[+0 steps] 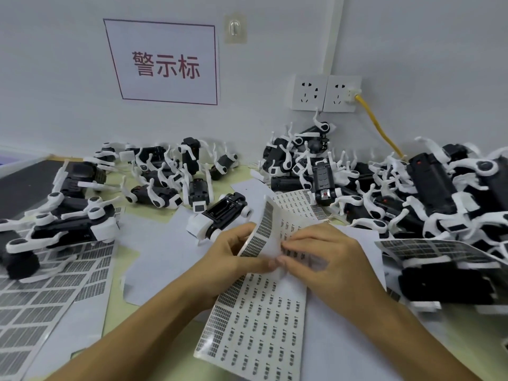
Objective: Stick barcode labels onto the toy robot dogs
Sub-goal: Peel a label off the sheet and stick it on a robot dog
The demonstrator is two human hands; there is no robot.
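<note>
- White backing paper, printed with rows of barcode labels, forms the label sheet (pixel 255 320); it is held up off the table (pixel 154 306) in front of the person, its upper part curled back toward the wall.
- The sheet is gripped by the left hand (pixel 233 257), with the thumb and fingers curled round its left edge near the fold.
- A pinch is applied by the right hand (pixel 324 259) at the middle of the sheet, the fingertips (pixel 283 261) closed on the paper where a label would be lifted. Whether a label is already free of the backing cannot be told; the spot is covered by the fingers.
- The step in hand is judged to be the peeling of one label from the sheet.
- The nearest toy robot dog (pixel 217 218) lies on its back just beyond the hands, its black underside exposed. It is touched by neither hand.
- More dogs are heaped to the left (pixel 74 229), along the wall (pixel 170 171) and to the right (pixel 439 193).
- Further label sheets (pixel 41 298) lie flat at the left, partly under the dogs.
- The next move is judged to require that the label be lifted clean by one corner, carried to the nearest dog and pressed flat on its underside.
- The sheet should be steadied by the left hand during the peel.
</note>
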